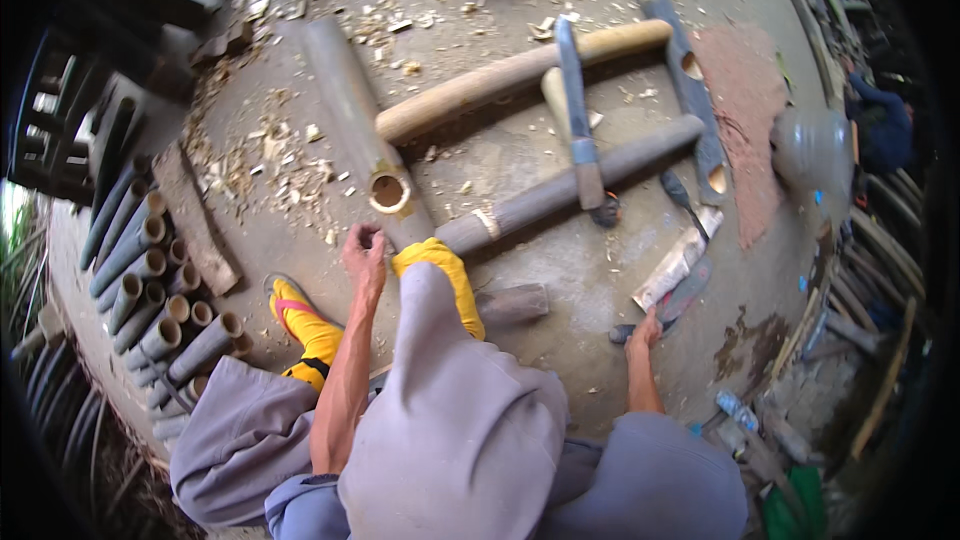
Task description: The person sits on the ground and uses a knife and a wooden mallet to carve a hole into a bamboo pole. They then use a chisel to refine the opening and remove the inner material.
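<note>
My left hand is raised beside a grey bamboo pole, its fingers curled together. Whatever they may hold is too small to make out. A round hole is cut in the pole near that hand. My foot in a yellow sock rests on or against the pole's near part. Over to the right, my right hand is low to the floor, closed at a dark-handled tool. Its handle end shows left of the fingers. A pale flat piece and a grey-and-red sandal lie just beyond.
Two crosswise poles join the holed pole to another grey bamboo pole. A long flat tool lies across them. Cut bamboo tubes are stacked left. Wood chips litter the floor; a plastic jug stands right.
</note>
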Motion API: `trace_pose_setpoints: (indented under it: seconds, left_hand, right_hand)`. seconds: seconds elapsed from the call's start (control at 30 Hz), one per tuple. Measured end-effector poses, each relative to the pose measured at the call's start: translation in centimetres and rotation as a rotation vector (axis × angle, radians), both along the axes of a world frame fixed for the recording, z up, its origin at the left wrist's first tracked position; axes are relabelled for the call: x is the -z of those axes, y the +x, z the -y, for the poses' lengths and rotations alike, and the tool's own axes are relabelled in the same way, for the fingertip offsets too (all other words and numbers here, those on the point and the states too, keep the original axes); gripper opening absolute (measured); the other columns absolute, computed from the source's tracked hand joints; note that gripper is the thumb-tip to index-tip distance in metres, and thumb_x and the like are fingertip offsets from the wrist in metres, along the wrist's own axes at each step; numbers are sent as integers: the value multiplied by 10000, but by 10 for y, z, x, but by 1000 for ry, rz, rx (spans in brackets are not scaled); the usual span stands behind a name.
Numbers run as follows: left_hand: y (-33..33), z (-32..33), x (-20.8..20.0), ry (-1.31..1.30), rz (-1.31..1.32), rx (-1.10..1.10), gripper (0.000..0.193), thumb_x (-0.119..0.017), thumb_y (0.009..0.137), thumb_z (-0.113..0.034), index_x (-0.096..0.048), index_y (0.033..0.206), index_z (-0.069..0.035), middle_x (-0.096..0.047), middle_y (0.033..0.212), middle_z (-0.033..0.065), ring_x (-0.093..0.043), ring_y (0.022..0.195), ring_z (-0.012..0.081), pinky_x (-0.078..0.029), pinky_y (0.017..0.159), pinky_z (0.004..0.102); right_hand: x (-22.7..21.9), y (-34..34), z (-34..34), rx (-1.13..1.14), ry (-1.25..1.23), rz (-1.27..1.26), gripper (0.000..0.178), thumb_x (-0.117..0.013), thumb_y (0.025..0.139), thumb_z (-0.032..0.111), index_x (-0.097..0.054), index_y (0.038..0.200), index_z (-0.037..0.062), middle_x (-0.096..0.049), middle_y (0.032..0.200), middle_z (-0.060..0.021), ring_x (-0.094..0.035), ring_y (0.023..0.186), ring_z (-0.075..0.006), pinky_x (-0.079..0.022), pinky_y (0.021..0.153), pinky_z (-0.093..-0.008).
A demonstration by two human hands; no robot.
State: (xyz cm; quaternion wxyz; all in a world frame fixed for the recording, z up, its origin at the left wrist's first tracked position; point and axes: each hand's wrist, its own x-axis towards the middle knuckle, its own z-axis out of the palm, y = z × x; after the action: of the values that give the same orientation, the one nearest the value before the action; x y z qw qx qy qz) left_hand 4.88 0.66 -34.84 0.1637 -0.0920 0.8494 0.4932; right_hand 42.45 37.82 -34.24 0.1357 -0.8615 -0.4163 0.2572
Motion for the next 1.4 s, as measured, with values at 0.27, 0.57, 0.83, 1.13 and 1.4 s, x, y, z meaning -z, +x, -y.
trace_pose_setpoints:
  seconds: [0.27, 0.57, 0.83, 1.13, 1.4]
  left_hand:
    - [7, 18, 25, 96, 34, 7, 106, -610, 819, -79, -628, 891, -3, -609, 739, 27, -553, 685, 91, -454, 655, 246]
    - [15, 21, 33, 112, 88, 75, 102, -608, 820, -78, -624, 886, -1, -603, 734, 21, -549, 682, 96, -452, 644, 242]
    - [16, 30, 31, 121, 88, -55, 101, -606, 820, -101, -625, 884, -25, -559, 706, -14, -499, 620, 69, -413, 567, 222]
    - [6, 41, 24, 70, 106, -124, 132, -614, 824, -127, -627, 904, -23, -578, 754, -17, -518, 700, 77, -430, 654, 234]
    - [-4, 34, 12, 104, 137, -270, 136, -626, 837, -128, -627, 918, -19, -577, 780, -21, -500, 690, 66, -416, 638, 220]
  right_hand:
    - [36, 37, 11, 243, -14, 163, 566, -721, 747, 259, -479, 1184, -7, -542, 1242, -194, -578, 1023, -371, -462, 873, -503]
    - [53, 71, 6, 333, 82, -130, 459, -682, 712, 246, -541, 1031, -53, -629, 1002, -167, -643, 788, -281, -527, 611, -483]
    - [-56, -47, -4, -118, 620, -297, 444, -664, 679, 63, -379, 1005, -36, -551, 857, -190, -578, 539, -259, -513, 469, -381]
    - [-155, -434, -22, -1042, -100, -1132, 472, -674, 764, 61, -427, 1152, -43, -574, 735, -99, -592, 573, -186, -500, 522, -300]
    - [-92, -701, -90, -1240, -303, -703, 245, -681, 822, 149, -551, 896, -45, -588, 714, -114, -590, 487, -198, -558, 414, -299]
